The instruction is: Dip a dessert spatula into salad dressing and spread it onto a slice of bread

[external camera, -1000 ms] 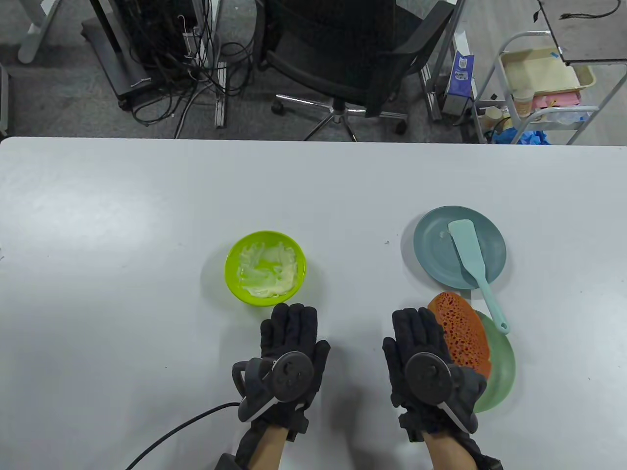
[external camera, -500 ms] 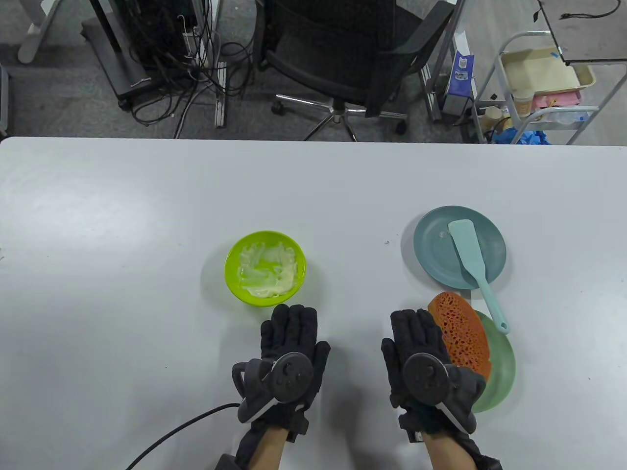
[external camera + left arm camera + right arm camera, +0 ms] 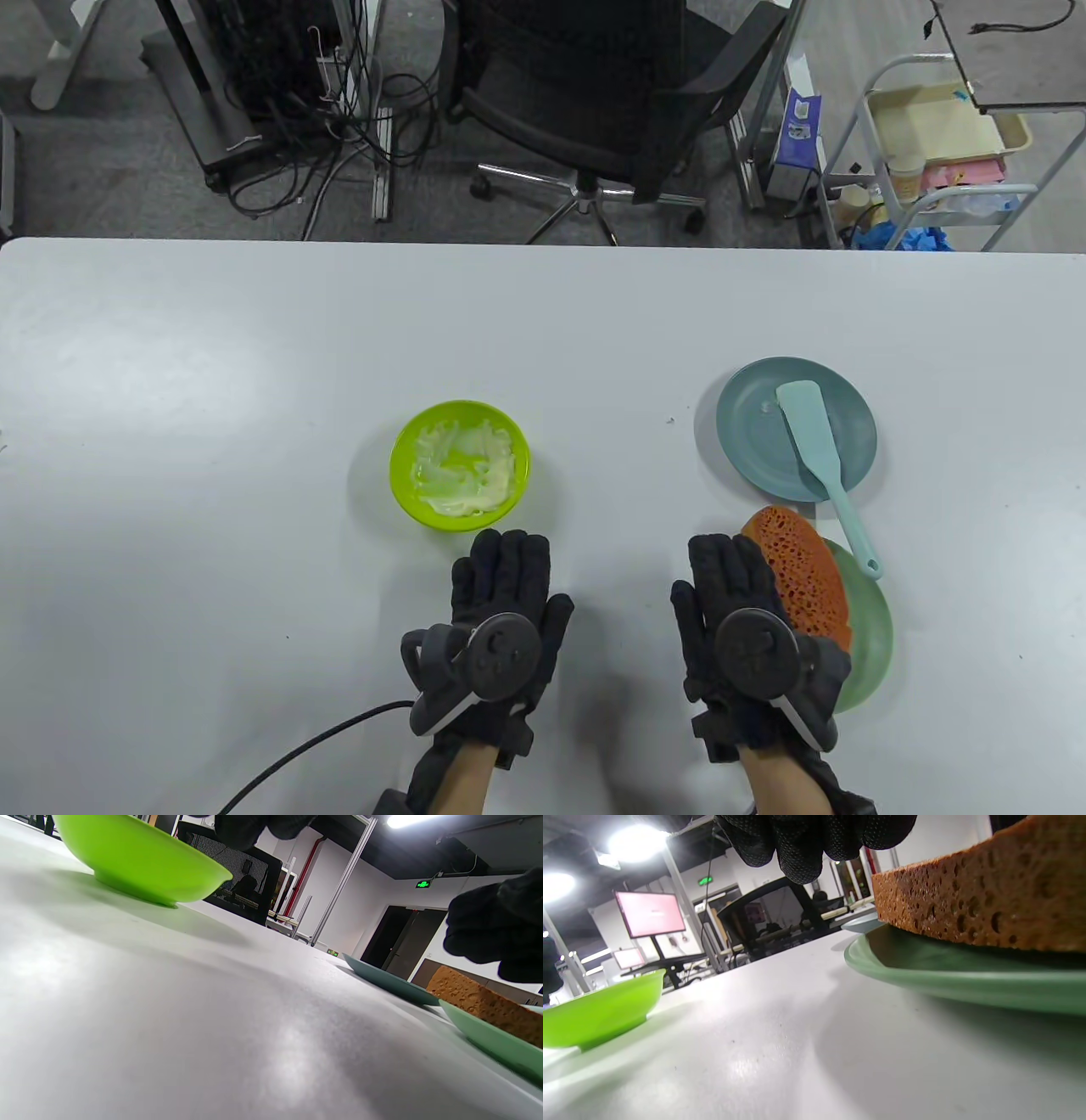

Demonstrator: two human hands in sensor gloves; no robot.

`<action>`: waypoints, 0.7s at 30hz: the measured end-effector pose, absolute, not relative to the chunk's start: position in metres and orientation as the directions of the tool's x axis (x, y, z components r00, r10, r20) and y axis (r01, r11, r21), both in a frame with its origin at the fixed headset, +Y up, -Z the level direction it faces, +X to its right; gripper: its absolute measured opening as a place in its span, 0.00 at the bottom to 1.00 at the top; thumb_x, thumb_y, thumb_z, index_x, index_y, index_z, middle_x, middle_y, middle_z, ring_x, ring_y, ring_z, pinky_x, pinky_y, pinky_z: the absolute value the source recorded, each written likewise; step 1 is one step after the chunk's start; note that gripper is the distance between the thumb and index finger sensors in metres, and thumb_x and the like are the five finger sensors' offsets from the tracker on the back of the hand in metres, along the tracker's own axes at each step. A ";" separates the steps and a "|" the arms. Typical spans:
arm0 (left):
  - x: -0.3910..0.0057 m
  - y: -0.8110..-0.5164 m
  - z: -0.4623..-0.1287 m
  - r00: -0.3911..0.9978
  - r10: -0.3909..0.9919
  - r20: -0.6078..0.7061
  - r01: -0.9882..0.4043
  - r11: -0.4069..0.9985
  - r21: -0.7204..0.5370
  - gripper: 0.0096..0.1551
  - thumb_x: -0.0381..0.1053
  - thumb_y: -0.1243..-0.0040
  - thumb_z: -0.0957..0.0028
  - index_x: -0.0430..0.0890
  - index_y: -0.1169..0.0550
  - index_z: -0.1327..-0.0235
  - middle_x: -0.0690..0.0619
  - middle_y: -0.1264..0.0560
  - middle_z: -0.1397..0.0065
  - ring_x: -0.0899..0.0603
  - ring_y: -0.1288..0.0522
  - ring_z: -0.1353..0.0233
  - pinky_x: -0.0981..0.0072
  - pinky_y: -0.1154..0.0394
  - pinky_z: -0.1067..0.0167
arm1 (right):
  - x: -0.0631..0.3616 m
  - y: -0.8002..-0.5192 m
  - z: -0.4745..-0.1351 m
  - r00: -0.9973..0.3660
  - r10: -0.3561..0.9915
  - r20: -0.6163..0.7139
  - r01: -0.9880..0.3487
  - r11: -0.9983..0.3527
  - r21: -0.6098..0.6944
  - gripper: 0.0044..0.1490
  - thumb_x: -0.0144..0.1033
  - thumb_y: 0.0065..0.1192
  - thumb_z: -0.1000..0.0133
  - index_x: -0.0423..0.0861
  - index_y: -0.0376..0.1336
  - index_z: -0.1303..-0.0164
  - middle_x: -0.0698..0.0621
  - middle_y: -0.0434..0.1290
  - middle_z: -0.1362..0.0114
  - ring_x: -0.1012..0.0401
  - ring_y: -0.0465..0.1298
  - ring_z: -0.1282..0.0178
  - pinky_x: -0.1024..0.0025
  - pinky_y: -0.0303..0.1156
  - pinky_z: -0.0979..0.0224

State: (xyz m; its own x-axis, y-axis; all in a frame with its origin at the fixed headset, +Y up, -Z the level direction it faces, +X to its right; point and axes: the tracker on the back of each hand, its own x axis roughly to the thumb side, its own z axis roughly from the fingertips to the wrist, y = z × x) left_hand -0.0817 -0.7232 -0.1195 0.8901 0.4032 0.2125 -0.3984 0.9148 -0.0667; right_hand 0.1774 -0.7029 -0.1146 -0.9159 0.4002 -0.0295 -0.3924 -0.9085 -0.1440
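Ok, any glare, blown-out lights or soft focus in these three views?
Table view: sharp, even light, soft hand shadows on the table, edges bowed by the wide lens. Left wrist view: broad glare patch on the table, ceiling light clipped, the bowl a little soft. Right wrist view: ceiling lights blown out, bread crisp, background soft.

My right hand (image 3: 747, 628) has slid a little to the right and slightly nearer me, flat and palm down, fingers stretched out. It now covers more of the bread slice (image 3: 802, 581) and the near edge of the pale green plate (image 3: 874, 632).
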 end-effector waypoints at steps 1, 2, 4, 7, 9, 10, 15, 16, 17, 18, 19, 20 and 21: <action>-0.081 -0.724 -0.120 0.891 0.400 0.212 -0.395 0.916 -0.068 0.41 0.62 0.58 0.42 0.44 0.43 0.19 0.41 0.44 0.16 0.29 0.52 0.17 0.36 0.54 0.26 | 0.179 -0.700 -0.114 -0.911 0.411 -0.033 -0.400 -0.901 -0.169 0.38 0.60 0.47 0.45 0.56 0.56 0.25 0.51 0.63 0.19 0.50 0.58 0.15 0.56 0.58 0.15; -0.081 -0.724 -0.119 0.894 0.396 0.210 -0.391 0.918 -0.069 0.41 0.62 0.58 0.42 0.44 0.43 0.19 0.41 0.44 0.16 0.29 0.52 0.17 0.36 0.54 0.26 | 0.180 -0.698 -0.113 -0.909 0.416 -0.035 -0.404 -0.896 -0.183 0.38 0.60 0.48 0.45 0.55 0.56 0.25 0.51 0.64 0.19 0.50 0.59 0.16 0.56 0.59 0.16; -0.081 -0.724 -0.119 0.896 0.390 0.210 -0.385 0.920 -0.067 0.41 0.62 0.57 0.42 0.44 0.43 0.19 0.41 0.44 0.16 0.29 0.52 0.17 0.36 0.54 0.26 | 0.186 -0.691 -0.112 -0.908 0.416 -0.057 -0.395 -0.892 -0.218 0.38 0.60 0.49 0.46 0.55 0.58 0.26 0.51 0.65 0.20 0.50 0.61 0.17 0.56 0.61 0.17; -0.082 -0.722 -0.120 0.892 0.399 0.211 -0.394 0.917 -0.069 0.42 0.63 0.58 0.43 0.44 0.43 0.19 0.41 0.44 0.15 0.30 0.52 0.17 0.36 0.53 0.26 | 0.202 -0.677 -0.112 -0.902 0.419 -0.104 -0.383 -0.888 -0.253 0.40 0.61 0.51 0.46 0.54 0.56 0.25 0.49 0.65 0.20 0.48 0.64 0.19 0.55 0.63 0.18; -0.081 -0.720 -0.118 0.888 0.406 0.217 -0.401 0.913 -0.068 0.42 0.63 0.58 0.43 0.44 0.43 0.19 0.41 0.44 0.15 0.29 0.52 0.17 0.36 0.53 0.26 | 0.214 -0.667 -0.112 -0.894 0.427 -0.139 -0.384 -0.888 -0.254 0.41 0.61 0.52 0.46 0.54 0.54 0.24 0.48 0.64 0.20 0.47 0.64 0.19 0.55 0.64 0.18; -0.080 -0.719 -0.118 0.888 0.401 0.223 -0.398 0.915 -0.061 0.42 0.63 0.58 0.43 0.44 0.43 0.19 0.41 0.44 0.15 0.29 0.52 0.17 0.36 0.53 0.26 | 0.223 -0.662 -0.112 -0.883 0.444 -0.155 -0.400 -0.882 -0.249 0.42 0.61 0.53 0.47 0.54 0.54 0.24 0.48 0.64 0.20 0.47 0.64 0.19 0.55 0.63 0.17; -0.079 -0.715 -0.115 0.885 0.402 0.236 -0.400 0.915 -0.058 0.43 0.65 0.57 0.43 0.44 0.43 0.19 0.40 0.44 0.15 0.29 0.50 0.17 0.36 0.52 0.26 | 0.257 -0.651 -0.109 -0.854 0.467 -0.227 -0.421 -0.879 -0.223 0.43 0.61 0.55 0.47 0.54 0.53 0.23 0.48 0.62 0.18 0.47 0.62 0.17 0.54 0.62 0.16; -0.079 -0.714 -0.115 0.883 0.405 0.237 -0.404 0.913 -0.055 0.43 0.65 0.57 0.43 0.44 0.43 0.19 0.41 0.44 0.15 0.29 0.50 0.17 0.36 0.52 0.26 | 0.263 -0.651 -0.109 -0.853 0.463 -0.241 -0.415 -0.882 -0.223 0.43 0.61 0.55 0.47 0.54 0.53 0.23 0.48 0.62 0.18 0.47 0.62 0.17 0.54 0.62 0.16; -0.079 -0.714 -0.115 0.883 0.405 0.238 -0.405 0.913 -0.053 0.43 0.65 0.57 0.43 0.44 0.43 0.19 0.41 0.44 0.15 0.29 0.50 0.16 0.36 0.51 0.26 | 0.268 -0.651 -0.108 -0.850 0.462 -0.255 -0.414 -0.883 -0.219 0.43 0.61 0.55 0.47 0.54 0.53 0.23 0.48 0.61 0.18 0.47 0.62 0.17 0.54 0.62 0.16; -0.079 -0.714 -0.115 0.883 0.405 0.238 -0.405 0.913 -0.051 0.43 0.65 0.57 0.43 0.44 0.43 0.19 0.41 0.44 0.15 0.29 0.50 0.16 0.36 0.51 0.26 | 0.277 -0.653 -0.108 -0.843 0.462 -0.277 -0.416 -0.884 -0.212 0.43 0.61 0.56 0.47 0.54 0.53 0.23 0.48 0.61 0.18 0.46 0.62 0.18 0.54 0.62 0.16; -0.079 -0.714 -0.115 0.883 0.405 0.238 -0.405 0.913 -0.049 0.43 0.65 0.57 0.43 0.44 0.43 0.19 0.41 0.44 0.15 0.29 0.50 0.16 0.36 0.51 0.26 | 0.284 -0.654 -0.108 -0.838 0.460 -0.294 -0.413 -0.886 -0.211 0.43 0.60 0.56 0.47 0.54 0.53 0.23 0.48 0.61 0.18 0.46 0.62 0.18 0.54 0.63 0.17; -0.080 -0.714 -0.115 0.882 0.406 0.238 -0.407 0.912 -0.048 0.43 0.65 0.57 0.43 0.44 0.43 0.19 0.41 0.43 0.15 0.29 0.50 0.16 0.36 0.51 0.26 | 0.290 -0.656 -0.108 -0.831 0.459 -0.314 -0.411 -0.887 -0.209 0.43 0.60 0.57 0.47 0.54 0.53 0.23 0.48 0.61 0.18 0.46 0.62 0.18 0.54 0.63 0.17; -0.080 -0.714 -0.115 0.882 0.408 0.237 -0.409 0.911 -0.048 0.43 0.65 0.57 0.43 0.44 0.43 0.19 0.41 0.43 0.16 0.29 0.49 0.16 0.36 0.51 0.26 | 0.297 -0.659 -0.108 -0.824 0.456 -0.337 -0.409 -0.890 -0.203 0.43 0.59 0.58 0.47 0.54 0.53 0.23 0.48 0.61 0.18 0.46 0.62 0.18 0.54 0.63 0.17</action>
State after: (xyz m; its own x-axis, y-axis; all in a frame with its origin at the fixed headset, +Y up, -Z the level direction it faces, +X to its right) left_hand -0.0796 -0.7140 -0.1149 0.8816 0.4080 0.2374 -0.4088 0.9113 -0.0480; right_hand 0.2970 -0.6587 -0.1077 -0.8241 0.4556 -0.3366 -0.4091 -0.8897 -0.2027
